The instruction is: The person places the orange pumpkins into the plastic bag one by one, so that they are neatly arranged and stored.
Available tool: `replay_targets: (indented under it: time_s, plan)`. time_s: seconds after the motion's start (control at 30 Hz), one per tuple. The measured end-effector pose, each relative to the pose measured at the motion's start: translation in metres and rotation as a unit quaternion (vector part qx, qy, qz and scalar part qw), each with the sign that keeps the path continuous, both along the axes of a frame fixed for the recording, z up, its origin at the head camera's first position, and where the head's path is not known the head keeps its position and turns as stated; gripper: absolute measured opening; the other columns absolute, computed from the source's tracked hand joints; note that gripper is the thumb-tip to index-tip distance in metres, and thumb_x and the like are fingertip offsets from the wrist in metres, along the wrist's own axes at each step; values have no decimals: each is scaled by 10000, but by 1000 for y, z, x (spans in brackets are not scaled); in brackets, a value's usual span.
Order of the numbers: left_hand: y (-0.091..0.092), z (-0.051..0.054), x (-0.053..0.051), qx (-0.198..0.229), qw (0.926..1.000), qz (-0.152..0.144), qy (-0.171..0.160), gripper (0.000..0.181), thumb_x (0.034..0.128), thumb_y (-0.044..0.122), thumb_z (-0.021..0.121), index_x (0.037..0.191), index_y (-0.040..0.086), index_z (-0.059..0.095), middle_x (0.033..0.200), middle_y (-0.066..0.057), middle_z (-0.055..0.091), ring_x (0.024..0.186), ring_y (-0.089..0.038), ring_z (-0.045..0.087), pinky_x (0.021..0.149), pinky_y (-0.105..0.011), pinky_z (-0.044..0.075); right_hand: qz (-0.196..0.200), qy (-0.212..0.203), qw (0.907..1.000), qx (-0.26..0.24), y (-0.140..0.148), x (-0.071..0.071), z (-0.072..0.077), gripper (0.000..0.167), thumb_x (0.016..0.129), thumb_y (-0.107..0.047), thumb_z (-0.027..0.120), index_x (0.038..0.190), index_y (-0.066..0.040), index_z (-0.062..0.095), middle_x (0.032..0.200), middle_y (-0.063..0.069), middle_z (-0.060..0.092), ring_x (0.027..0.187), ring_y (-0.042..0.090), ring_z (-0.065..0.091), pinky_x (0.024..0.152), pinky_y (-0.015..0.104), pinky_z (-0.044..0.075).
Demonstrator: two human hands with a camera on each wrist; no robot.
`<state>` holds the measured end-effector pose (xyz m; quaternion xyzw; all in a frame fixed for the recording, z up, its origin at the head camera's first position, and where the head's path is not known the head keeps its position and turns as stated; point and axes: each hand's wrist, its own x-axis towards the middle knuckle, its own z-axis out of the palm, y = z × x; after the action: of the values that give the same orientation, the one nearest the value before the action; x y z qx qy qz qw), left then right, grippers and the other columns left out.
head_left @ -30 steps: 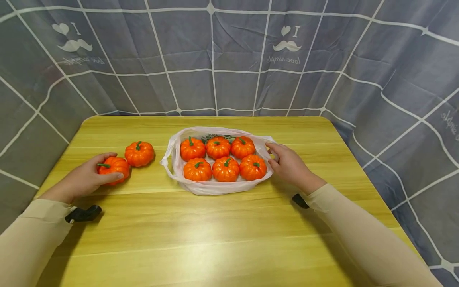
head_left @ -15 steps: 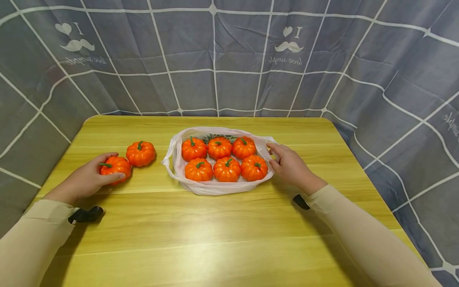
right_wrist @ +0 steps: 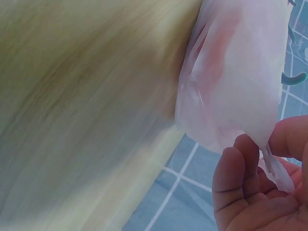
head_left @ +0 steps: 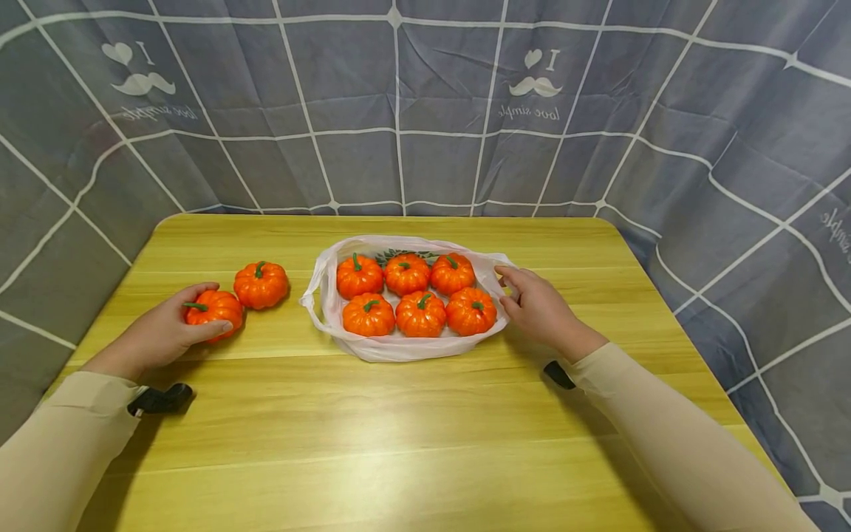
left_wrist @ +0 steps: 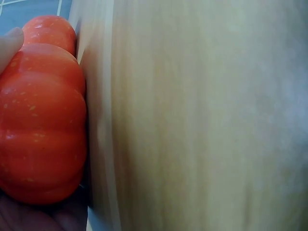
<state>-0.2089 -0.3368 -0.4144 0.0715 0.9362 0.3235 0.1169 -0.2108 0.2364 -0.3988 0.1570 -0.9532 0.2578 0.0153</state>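
Observation:
My left hand grips a small orange pumpkin with a green stem at the left of the table. In the left wrist view this ribbed pumpkin sits close against the tabletop, with my thumb over its upper side. Just behind and right of it lies a second pumpkin. A thin white plastic bag spreads open mid-table, holding several pumpkins in two rows. At its right end my right hand pinches the edge; the right wrist view shows the gathered plastic between thumb and fingers.
The wooden table has rounded far corners. A grey curtain with white grid lines stands behind it and along both sides. Inside the bag, a green leaf print shows behind the far row.

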Motion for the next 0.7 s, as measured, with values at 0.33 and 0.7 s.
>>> replay_targets:
  time_s: [0.33, 0.7]
  plan:
    - [-1, -1, 1, 149, 9999, -29, -15, 858, 1013, 372, 709, 1612, -49, 263, 1387, -345, 555, 939, -8, 563, 769, -117, 455, -1, 32, 10000, 93, 1, 0, 1, 548, 997, -39, 645, 1521, 25, 498, 1280, 208, 657, 813, 238, 578, 720, 332, 510]
    - [-5, 2, -1, -49, 9998, -148, -93, 896, 1011, 386, 711, 1641, -27, 227, 1429, -372, 522, 1119, -253, 618, 783, -128, 439, 12, 56, 9999, 110, 0, 1, 4, 559, 993, -38, 656, 1524, 31, 492, 1309, 218, 656, 838, 248, 593, 734, 341, 531]
